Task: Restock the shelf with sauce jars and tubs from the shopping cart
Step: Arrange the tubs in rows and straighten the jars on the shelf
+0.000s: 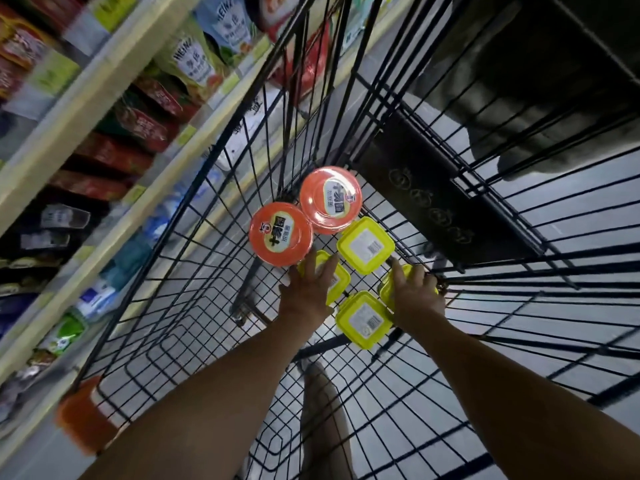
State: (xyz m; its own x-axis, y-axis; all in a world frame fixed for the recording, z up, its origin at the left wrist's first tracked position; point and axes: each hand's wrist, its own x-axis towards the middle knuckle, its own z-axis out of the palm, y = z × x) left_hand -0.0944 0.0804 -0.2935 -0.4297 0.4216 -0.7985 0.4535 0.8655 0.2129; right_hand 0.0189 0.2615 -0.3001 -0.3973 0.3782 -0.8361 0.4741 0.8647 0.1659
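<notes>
Inside the black wire shopping cart (194, 278) lie two round tubs with orange lids (281, 234) (330, 199) and several square tubs with yellow lids. My left hand (306, 292) rests fingers spread on one yellow tub (337, 280), covering most of it. My right hand (414, 292) curls over another yellow tub (388, 289) at the cart's right side. Two more yellow tubs (365, 244) (363, 318) lie untouched between and near my hands.
Store shelves (86, 109) run along the left, stocked with sauce pouches, red packets and bottles, with price tags on the shelf edges. An orange cap on the cart's corner (86, 414) is at lower left. The cart's folded black seat flap (436, 206) is at the far end.
</notes>
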